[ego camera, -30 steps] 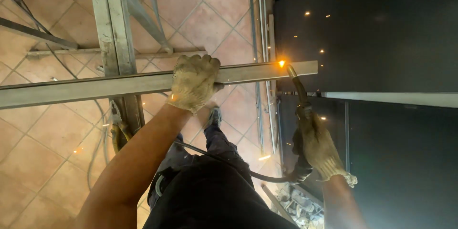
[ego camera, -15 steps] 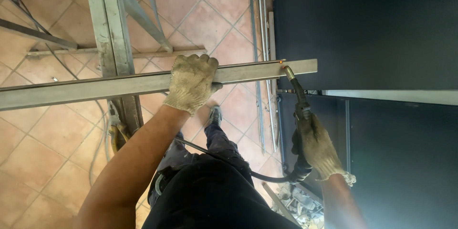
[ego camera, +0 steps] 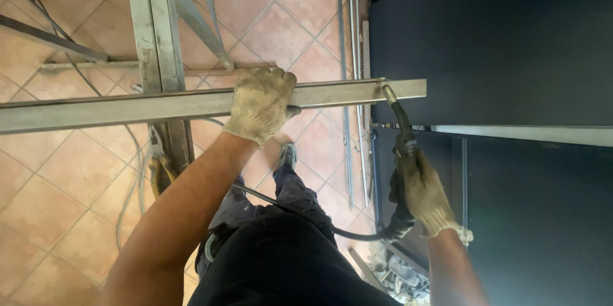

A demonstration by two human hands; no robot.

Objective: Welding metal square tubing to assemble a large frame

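My left hand (ego camera: 260,103), in a dirty work glove, grips a long grey steel bar (ego camera: 128,107) that runs level across the view. Its right end (ego camera: 408,88) reaches the edge of a big dark metal panel (ego camera: 498,38). My right hand (ego camera: 424,194), gloved too, holds a welding torch (ego camera: 401,128) upright. The torch's nozzle tip touches the bar close to its right end. No arc or sparks show. A black hose (ego camera: 306,216) runs from the torch down across my legs.
An upright grey steel frame (ego camera: 156,31) crosses behind the bar. Loose rods (ego camera: 348,153) and cables (ego camera: 128,185) lie on the terracotta tile floor (ego camera: 57,172). A pale metal rail (ego camera: 523,134) crosses the dark panel. Scrap lies at the bottom right (ego camera: 396,274).
One second ago a bright arc and sparks burned at the torch tip by the bar's end. They went out half a second ago. Both hands have kept their holds.
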